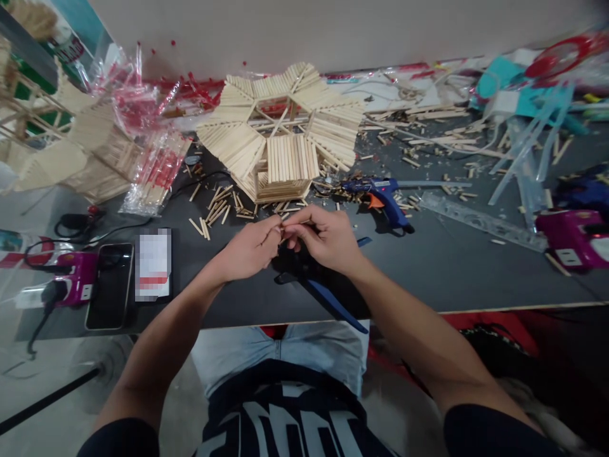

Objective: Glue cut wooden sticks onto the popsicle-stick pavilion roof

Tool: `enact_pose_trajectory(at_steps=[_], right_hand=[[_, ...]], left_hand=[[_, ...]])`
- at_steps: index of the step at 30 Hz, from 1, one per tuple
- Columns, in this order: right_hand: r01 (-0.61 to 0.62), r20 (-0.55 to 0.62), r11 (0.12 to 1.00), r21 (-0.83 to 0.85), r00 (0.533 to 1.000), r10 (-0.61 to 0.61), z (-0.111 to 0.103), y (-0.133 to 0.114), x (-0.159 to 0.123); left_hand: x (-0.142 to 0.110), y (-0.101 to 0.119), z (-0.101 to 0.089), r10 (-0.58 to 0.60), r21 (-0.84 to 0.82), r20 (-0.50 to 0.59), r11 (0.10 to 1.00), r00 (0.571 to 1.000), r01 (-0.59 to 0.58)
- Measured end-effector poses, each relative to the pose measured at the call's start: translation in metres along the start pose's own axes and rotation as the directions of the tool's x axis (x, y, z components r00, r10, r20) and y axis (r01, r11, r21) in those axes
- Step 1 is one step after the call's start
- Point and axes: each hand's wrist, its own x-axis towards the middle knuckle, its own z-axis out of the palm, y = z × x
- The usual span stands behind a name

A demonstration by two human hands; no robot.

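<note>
My left hand [254, 246] and my right hand [328, 236] meet above the front of the dark table, fingertips pinched together. Whatever sits between them is too small and covered to make out. Below the right hand lies a blue-handled tool [328, 298], its head partly hidden in shadow and by the hand. Just beyond my fingers stands a star-shaped structure of thin wooden sticks [292, 158], with an open centre and a raised slatted panel at its near side. Short cut stick pieces [219, 206] lie scattered near its left front.
A blue glue gun [387, 200] rests right of the structure, near a clear ruler [480, 222]. Purple power sockets [578, 238] sit far right. At left are a phone [110, 285], a bag of sticks [157, 168] and another stick structure [90, 139]. Clear glue sticks [516, 158] lie back right.
</note>
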Motion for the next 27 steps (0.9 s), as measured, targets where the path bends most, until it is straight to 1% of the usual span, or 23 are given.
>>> enact_pose_trajectory(at_steps=[3,6,9,13,17,19,22,24,27], right_hand=[[-0.002,-0.022,1.000,0.002,1.000,0.002,-0.001,-0.002,-0.001],[-0.006,-0.060,1.000,0.023,0.998,0.007,-0.003,-0.004,-0.002],[-0.013,-0.141,0.996,0.089,0.990,0.026,-0.003,-0.005,-0.003],[0.046,-0.246,0.984,0.171,0.969,-0.002,-0.003,-0.006,-0.003],[0.077,-0.298,0.981,0.175,0.954,-0.022,-0.003,-0.009,-0.004],[0.084,-0.304,0.983,0.165,0.952,-0.031,-0.003,-0.009,-0.005],[0.072,-0.293,0.992,0.103,0.955,-0.039,-0.003,-0.010,-0.004],[0.105,-0.267,0.992,0.075,0.960,-0.081,-0.003,-0.011,-0.003],[0.183,-0.229,0.978,0.098,0.961,-0.157,-0.002,-0.010,-0.003]], left_hand=[[0.002,0.000,0.001,0.017,-0.037,-0.026,0.999,1.000,-0.018],[0.003,-0.003,0.000,0.097,-0.037,-0.051,0.994,0.994,-0.099],[0.003,-0.006,0.000,0.174,-0.077,-0.056,0.981,0.983,-0.178],[0.003,-0.009,0.005,0.189,-0.127,-0.156,0.970,0.969,-0.209],[0.005,-0.008,0.012,0.184,-0.237,-0.223,0.942,0.957,-0.236],[0.006,-0.008,0.014,0.183,-0.271,-0.253,0.929,0.950,-0.252],[0.008,-0.010,0.014,0.176,-0.299,-0.298,0.916,0.938,-0.267],[0.009,-0.013,0.012,0.167,-0.316,-0.293,0.912,0.941,-0.261],[0.012,-0.019,0.009,0.187,-0.341,-0.261,0.900,0.947,-0.272]])
